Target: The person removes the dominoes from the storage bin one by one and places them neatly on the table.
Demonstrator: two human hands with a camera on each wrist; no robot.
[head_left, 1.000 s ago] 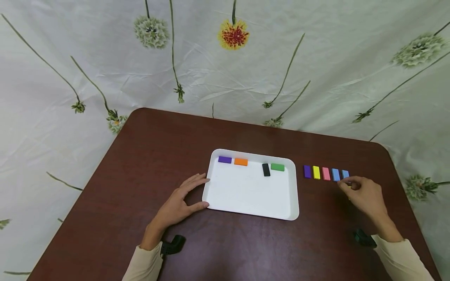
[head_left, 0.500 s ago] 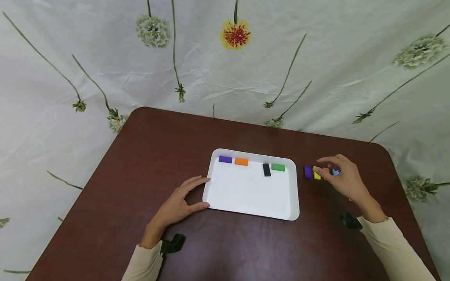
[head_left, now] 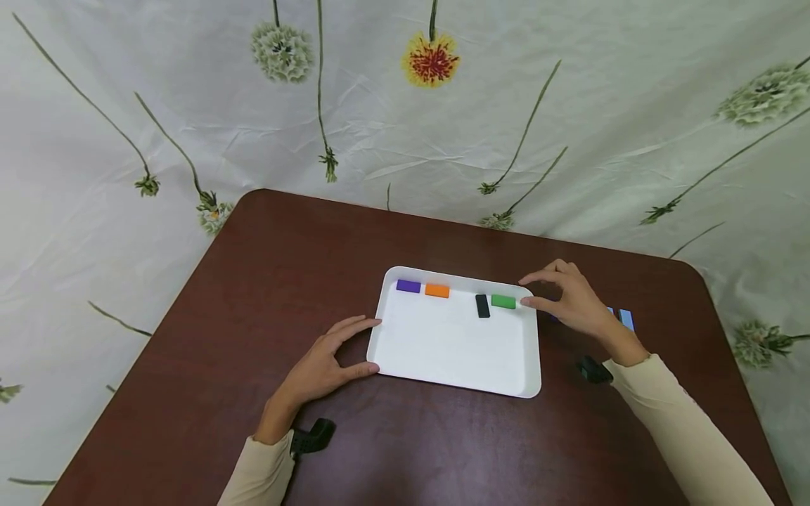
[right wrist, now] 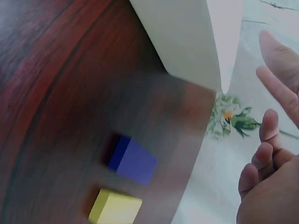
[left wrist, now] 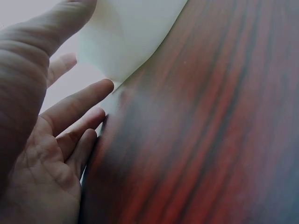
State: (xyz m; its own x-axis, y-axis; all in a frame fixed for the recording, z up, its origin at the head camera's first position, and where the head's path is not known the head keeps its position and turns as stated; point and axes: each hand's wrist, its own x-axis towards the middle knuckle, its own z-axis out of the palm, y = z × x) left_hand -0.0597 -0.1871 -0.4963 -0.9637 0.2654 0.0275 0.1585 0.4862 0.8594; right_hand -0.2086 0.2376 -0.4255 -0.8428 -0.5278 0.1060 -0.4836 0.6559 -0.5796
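Note:
A shallow white tray point(head_left: 452, 351) lies mid-table in the head view. Along its far side sit a purple block point(head_left: 408, 286), an orange block point(head_left: 437, 290), a black block point(head_left: 483, 306) and a green block point(head_left: 503, 301). My left hand point(head_left: 319, 369) touches the tray's left rim with thumb and fingers spread. Over the tray's far right corner hovers my right hand point(head_left: 569, 301), thumb and forefinger apart near the green block, holding nothing. Below it, the right wrist view shows another purple block point(right wrist: 134, 163) and a yellow block point(right wrist: 116, 207) on the table.
Right of the tray, a light blue block point(head_left: 626, 319) shows past my right hand, which covers much of that row. The brown table point(head_left: 316, 246) ends at a flower-printed cloth point(head_left: 367, 105) behind it.
My right hand has moved left from the row's right end, over the loose blocks, to the tray's far right corner. The left hand stays at the tray's left rim.

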